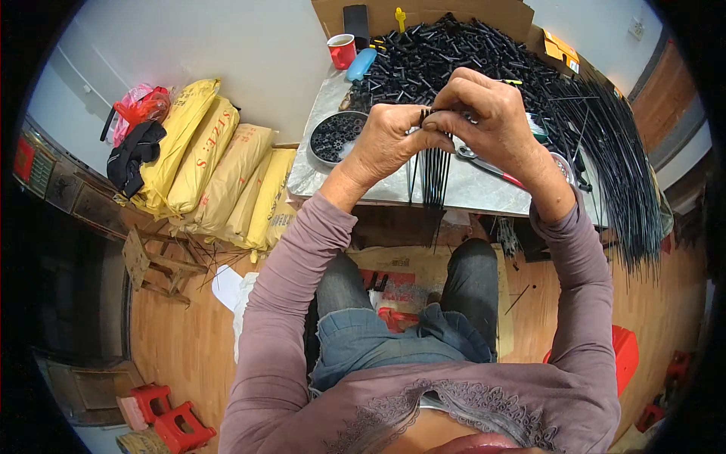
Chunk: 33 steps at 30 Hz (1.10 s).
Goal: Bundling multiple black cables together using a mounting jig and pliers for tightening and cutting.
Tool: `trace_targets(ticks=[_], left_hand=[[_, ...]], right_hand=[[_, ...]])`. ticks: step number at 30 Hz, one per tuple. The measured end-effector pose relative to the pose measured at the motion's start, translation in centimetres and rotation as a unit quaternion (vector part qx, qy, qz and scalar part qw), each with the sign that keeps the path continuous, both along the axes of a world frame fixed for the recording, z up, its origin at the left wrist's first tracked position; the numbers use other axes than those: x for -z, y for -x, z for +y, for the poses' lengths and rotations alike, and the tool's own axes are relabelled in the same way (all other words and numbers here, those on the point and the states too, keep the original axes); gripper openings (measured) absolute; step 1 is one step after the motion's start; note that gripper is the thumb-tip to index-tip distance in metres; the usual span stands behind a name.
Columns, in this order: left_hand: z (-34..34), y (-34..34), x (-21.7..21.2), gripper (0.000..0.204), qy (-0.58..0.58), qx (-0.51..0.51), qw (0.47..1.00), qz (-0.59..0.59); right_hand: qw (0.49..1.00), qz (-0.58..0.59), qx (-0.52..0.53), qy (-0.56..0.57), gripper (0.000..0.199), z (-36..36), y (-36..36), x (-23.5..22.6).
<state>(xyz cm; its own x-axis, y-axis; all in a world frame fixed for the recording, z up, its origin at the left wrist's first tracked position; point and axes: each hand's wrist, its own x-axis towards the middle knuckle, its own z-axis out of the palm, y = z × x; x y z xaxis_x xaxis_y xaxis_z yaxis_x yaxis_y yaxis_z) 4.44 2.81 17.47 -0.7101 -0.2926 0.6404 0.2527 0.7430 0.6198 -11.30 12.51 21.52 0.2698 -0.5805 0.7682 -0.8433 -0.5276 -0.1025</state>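
Above the near edge of the table, my left hand (382, 144) and my right hand (491, 121) meet, their fingers closed in pinches. Between them hangs a bundle of thin black rods (435, 178), the upper ends at my fingertips and the lower ends below the table edge. My left fingers grip the bundle. My right thumb and index finger pinch at its top; whatever small part they may hold is hidden. Beside my left wrist, a round tin (314, 144) contains small black ring-shaped pieces. Behind both hands is a large heap of short black tubes (454, 53).
Long black rods (624, 189) droop over the table's right end. A red-handled metal tool (495, 170) lies under my right hand. At the back left are a red mug (342, 53) and a blue case (361, 64). Yellow sacks (200, 151) and a wooden stool (155, 265) stand left.
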Motion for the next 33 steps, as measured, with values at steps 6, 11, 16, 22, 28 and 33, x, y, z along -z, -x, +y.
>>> trace_targets(ticks=[6,11,16,22,28,33], left_hand=[[0.7,1.5,3.1,0.021,-0.066,0.016,0.997,0.022],[1.2,1.9,7.8,0.041,-0.031,0.013,0.993,-0.113],[0.4,1.8,12.5,0.073,0.226,-0.049,0.965,-0.123],[-0.2,1.3,12.7,0.082,0.153,-0.031,0.968,-0.197],[-0.2,2.1,14.1,0.097,0.245,-0.129,0.945,-0.173],[-0.7,1.5,14.0,0.105,0.207,-0.1,0.953,-0.198]], right_hand=[[0.999,-0.032,-0.013,0.018,0.02,-0.1,-1.0,0.1],[0.998,0.049,0.019,0.043,0.017,-0.5,-1.2,0.2],[0.997,0.033,0.053,0.043,0.013,-0.8,-1.6,-0.2],[0.944,-0.313,-0.006,-0.1,0.029,-2.0,5.3,-1.8],[0.914,-0.154,0.324,-0.188,0.023,-7.1,13.0,10.7],[0.854,-0.019,0.477,-0.207,0.023,-3.6,16.5,10.8]])
